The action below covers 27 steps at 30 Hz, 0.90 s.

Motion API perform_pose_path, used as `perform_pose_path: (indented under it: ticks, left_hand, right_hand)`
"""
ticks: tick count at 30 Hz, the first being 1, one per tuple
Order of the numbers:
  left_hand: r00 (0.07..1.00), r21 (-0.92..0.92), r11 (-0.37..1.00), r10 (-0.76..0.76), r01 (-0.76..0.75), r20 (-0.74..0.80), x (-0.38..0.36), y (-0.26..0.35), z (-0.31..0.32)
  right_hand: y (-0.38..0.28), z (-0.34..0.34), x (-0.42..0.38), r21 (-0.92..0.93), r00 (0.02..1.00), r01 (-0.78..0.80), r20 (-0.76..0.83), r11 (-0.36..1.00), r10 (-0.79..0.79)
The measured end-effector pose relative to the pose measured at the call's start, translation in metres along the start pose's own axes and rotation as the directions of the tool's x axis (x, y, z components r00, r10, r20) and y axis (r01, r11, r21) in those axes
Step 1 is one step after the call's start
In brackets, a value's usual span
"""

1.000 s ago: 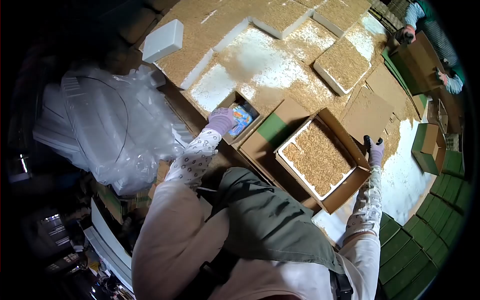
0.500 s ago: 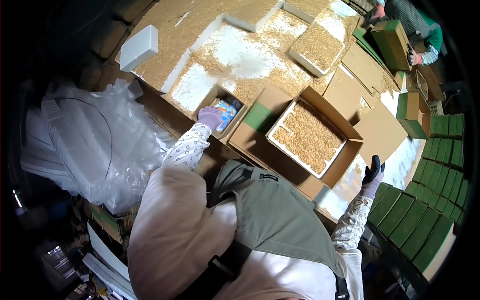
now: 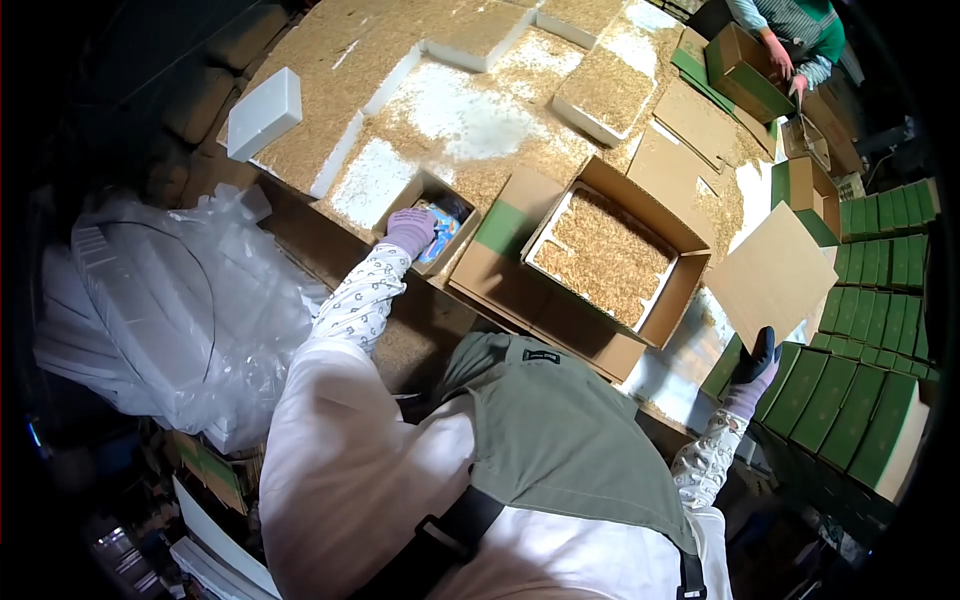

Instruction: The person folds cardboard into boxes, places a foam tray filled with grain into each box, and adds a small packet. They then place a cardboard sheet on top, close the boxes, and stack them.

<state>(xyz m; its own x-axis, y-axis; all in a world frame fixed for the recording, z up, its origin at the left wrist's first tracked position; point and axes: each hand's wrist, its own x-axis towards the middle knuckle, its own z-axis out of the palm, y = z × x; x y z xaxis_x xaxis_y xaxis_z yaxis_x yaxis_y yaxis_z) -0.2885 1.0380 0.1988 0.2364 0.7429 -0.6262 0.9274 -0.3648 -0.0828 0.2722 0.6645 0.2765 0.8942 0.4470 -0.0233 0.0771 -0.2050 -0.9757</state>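
As we looked down past our grey-green apron (image 3: 560, 430), our lilac-gloved left hand (image 3: 410, 231) was inside a small cardboard box (image 3: 432, 187) at the near edge of the counter (image 3: 450, 110), resting on blue-and-orange packets (image 3: 440, 232). Its fingers were bent over them, but we could not tell whether they pinched one. Our right hand (image 3: 757, 368), in a lilac and black glove, was out to the right, its fingertips at the near corner of a plain cardboard sheet (image 3: 772, 278); we could not tell whether thumb and fingers gripped it. Between our hands stood an open carton (image 3: 686, 292) with a white tray of loose tan material (image 3: 605, 252) inside.

We judged the step in hand to be handling packets on one side and the sheet on the other. Lifting a packet seemed to call for a firm pinch and a rise clear of the box walls; the sheet, for a sure hold at its corner.

We could read no writing or brand: the packets' print was too small, the apron's dark label (image 3: 541, 356) was a blur, and the stacked green boxes (image 3: 825, 405) showed no legible words.
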Motion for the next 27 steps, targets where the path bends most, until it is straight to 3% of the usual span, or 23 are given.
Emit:
perform_pose_path:
  ticks: [2,4,5,6,7,8,9,10,11,12,13,14,15,16,17,19,21,22,23,24,25,27]
  left_hand:
    - [0.998,-0.141,0.99,0.013,-0.021,-0.057,-0.001,-0.007,-0.003]
    - [0.999,-0.242,0.969,0.048,-0.052,-0.025,-0.001,-0.009,-0.021]
    - [0.98,-0.286,0.957,-0.011,-0.048,-0.2,-0.031,0.009,-0.053]
    - [0.889,-0.229,0.962,0.029,-0.149,-0.457,-0.054,0.033,-0.088]
    - [0.581,-0.291,0.864,0.004,-0.412,-0.814,-0.072,0.063,-0.104]
    - [0.435,-0.36,0.691,-0.072,-0.627,-0.897,-0.094,0.106,-0.117]
    - [0.429,-0.225,0.597,0.225,-0.77,-0.875,-0.097,0.14,-0.119]
    - [0.472,-0.423,0.248,0.193,-0.872,-0.86,-0.1,0.173,-0.093]
    - [0.509,-0.408,0.347,0.282,-0.844,-0.813,-0.103,0.181,-0.094]
    - [0.54,-0.371,0.439,0.368,-0.818,-0.757,-0.107,0.188,-0.096]
    - [0.631,0.048,0.822,0.471,-0.567,-0.617,-0.11,0.166,-0.122]
    - [0.673,-0.317,0.732,0.253,-0.603,-0.695,-0.09,0.138,-0.104]
    - [0.734,-0.621,0.508,0.035,-0.597,-0.678,-0.057,0.11,-0.077]
    - [0.805,-0.78,0.304,-0.062,-0.547,-0.59,-0.023,0.091,-0.063]
    - [0.883,-0.892,0.073,-0.131,-0.446,-0.452,-0.006,0.084,-0.052]
    - [0.96,-0.947,-0.223,0.107,-0.23,-0.258,-0.024,0.104,-0.066]
    - [0.809,-0.877,-0.012,0.38,-0.481,-0.449,0.023,0.123,-0.033]
    - [0.693,-0.788,0.03,0.498,-0.615,-0.522,0.047,0.132,-0.016]
    - [0.744,-0.72,0.285,0.481,-0.633,-0.463,0.042,0.149,-0.017]
    - [0.791,-0.6,0.519,0.462,-0.608,-0.402,0.036,0.166,-0.02]
    - [0.946,-0.6,0.732,0.242,-0.323,-0.214,0.019,0.196,-0.046]
    - [0.943,-0.768,0.551,0.249,-0.326,-0.222,0.019,0.201,-0.042]
  right_hand:
    - [0.016,-0.018,0.007,-0.329,0.965,0.26,0.119,0.908,-0.233]
    - [0.007,-0.028,0.008,-0.632,0.871,0.482,0.27,0.607,-0.411]
    - [-0.021,-0.013,-0.004,-0.607,0.865,0.482,0.214,0.632,-0.453]
    - [-0.052,0.017,-0.022,-0.389,0.909,0.411,0.107,0.824,-0.403]
    - [-0.082,0.048,-0.041,-0.158,0.937,0.35,0.056,0.924,-0.345]
    - [-0.103,0.08,-0.062,-0.053,0.943,0.32,0.111,0.946,-0.313]
    - [-0.111,0.117,-0.092,0.054,0.866,0.443,0.233,0.895,-0.443]
    - [-0.131,0.136,-0.107,-0.169,0.639,0.717,0.545,0.676,-0.542]
    - [-0.15,0.154,-0.123,-0.145,0.311,0.935,0.771,0.323,-0.555]
    - [-0.132,0.155,-0.127,-0.169,0.292,0.921,0.896,0.35,-0.335]
    - [-0.112,0.157,-0.127,-0.202,0.256,0.904,0.961,0.376,-0.1]
    - [-0.116,0.16,-0.122,-0.19,0.273,0.902,0.947,0.388,-0.171]
    - [-0.123,0.164,-0.118,-0.177,0.291,0.899,0.925,0.4,-0.244]
    - [-0.148,0.183,-0.112,-0.172,0.372,0.836,0.875,0.521,-0.309]
    - [-0.153,0.202,-0.113,-0.271,0.418,0.888,0.813,0.372,-0.405]
    - [-0.088,0.242,-0.107,-0.333,0.338,0.858,0.939,0.39,0.059]
    - [-0.057,0.234,-0.101,-0.245,0.299,0.899,0.949,0.362,-0.102]
    - [-0.062,0.224,-0.094,-0.24,0.32,0.696,0.947,0.677,0.006]
    - [-0.069,0.203,-0.081,-0.078,0.406,0.554,0.895,0.829,-0.187]
    - [-0.076,0.175,-0.076,0.174,0.686,-0.167,0.727,0.971,-0.012]
    - [-0.068,0.146,-0.058,0.221,0.9,-0.162,0.432,0.962,0.053]
    - [-0.007,0.122,-0.051,0.265,0.944,-0.316,0.18,0.911,0.275]
